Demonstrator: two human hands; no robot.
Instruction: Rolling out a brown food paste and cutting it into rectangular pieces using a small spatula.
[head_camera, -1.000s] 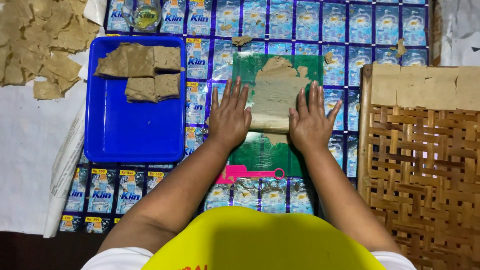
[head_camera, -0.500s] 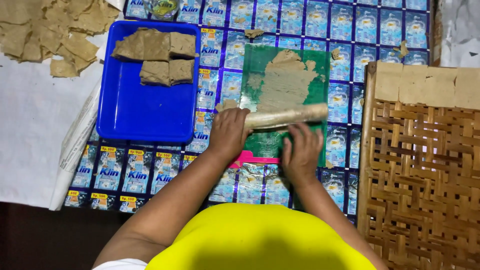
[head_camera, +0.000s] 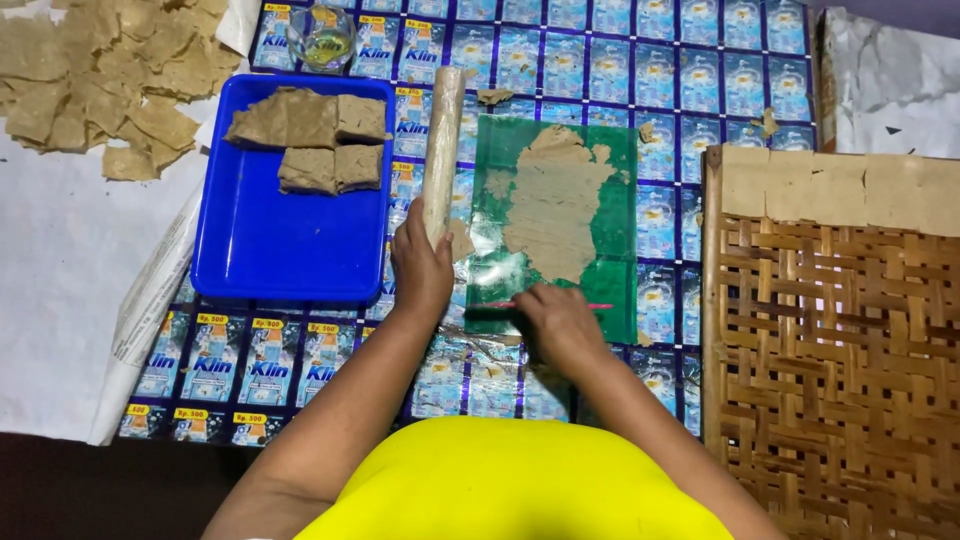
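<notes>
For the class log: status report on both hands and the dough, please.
Left hand gripping rolling pin. Right hand on pink stick. Flattened dough on green sheet, unobstructed.

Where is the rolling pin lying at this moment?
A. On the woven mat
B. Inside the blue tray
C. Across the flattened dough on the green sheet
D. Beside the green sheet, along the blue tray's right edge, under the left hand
D: the rolling pin lies lengthwise between the blue tray and the green sheet, its near end gripped by the left hand.
</notes>
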